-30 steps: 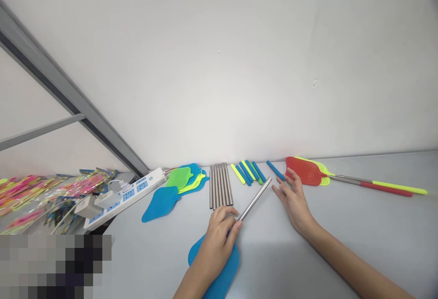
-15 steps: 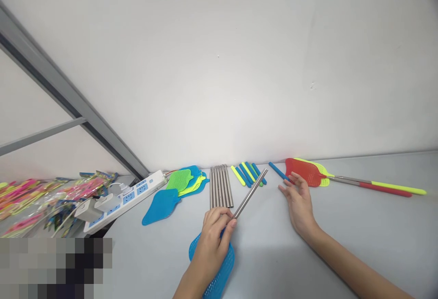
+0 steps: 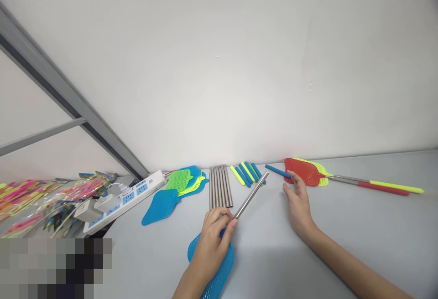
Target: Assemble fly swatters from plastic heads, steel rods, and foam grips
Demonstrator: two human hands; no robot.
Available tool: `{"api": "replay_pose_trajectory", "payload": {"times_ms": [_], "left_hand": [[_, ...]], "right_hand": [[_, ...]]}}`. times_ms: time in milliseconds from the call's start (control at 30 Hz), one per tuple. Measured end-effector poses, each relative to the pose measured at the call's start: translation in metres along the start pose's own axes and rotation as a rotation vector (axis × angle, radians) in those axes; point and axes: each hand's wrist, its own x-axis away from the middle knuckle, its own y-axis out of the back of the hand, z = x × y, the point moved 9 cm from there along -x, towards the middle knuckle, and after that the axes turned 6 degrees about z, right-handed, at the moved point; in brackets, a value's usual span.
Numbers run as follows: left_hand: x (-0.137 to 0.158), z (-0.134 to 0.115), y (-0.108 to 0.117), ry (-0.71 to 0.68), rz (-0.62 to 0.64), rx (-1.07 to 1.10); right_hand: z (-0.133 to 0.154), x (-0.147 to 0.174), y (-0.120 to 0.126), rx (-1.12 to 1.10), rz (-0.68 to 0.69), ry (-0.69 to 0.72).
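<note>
Left hand [image 3: 215, 235] grips a shiny silver rod [image 3: 251, 195] slanting far right; right hand [image 3: 299, 205], loosely curled, holds a blue tube [image 3: 277, 171].

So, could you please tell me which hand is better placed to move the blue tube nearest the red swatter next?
The right hand, I'd judge: it appears to hold one end of that blue tube, while the left hand is occupied with a metal rod and sits farther away.

A pale wall [image 3: 219, 89] — faintly marked — backs the grey tabletop [image 3: 342, 226], a frame [image 3: 73, 87] slanting at left.
</note>
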Motion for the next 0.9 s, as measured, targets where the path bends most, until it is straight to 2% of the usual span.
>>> {"api": "replay_pose_trajectory", "payload": {"times_ms": [133,300,467,633,733,800,900], "left_hand": [[0.000,0.000,-0.002,0.006,0.011,0.028],[0.000,0.001,-0.003,0.019,0.021,0.056],[-0.001,0.002,-0.006,0.024,0.040,0.097],[-0.001,0.002,-0.006,0.028,0.040,0.094],[-0.002,0.002,-0.005,0.023,0.031,0.080],[-0.002,0.001,-0.004,0.024,0.028,0.077],[-0.002,0.002,-0.004,0.030,0.028,0.082]], "right_hand": [[0.009,-0.006,0.000,0.001,0.024,0.015],[-0.009,-0.016,-0.005,0.000,0.128,-0.084],[-0.008,-0.013,-0.012,-0.071,0.195,-0.043],[0.003,-0.010,-0.018,0.170,0.251,-0.014],[0.007,-0.008,-0.024,0.211,0.295,0.016],[0.007,-0.007,-0.029,0.244,0.327,0.051],[0.008,-0.004,-0.041,0.412,0.403,0.143]]}}
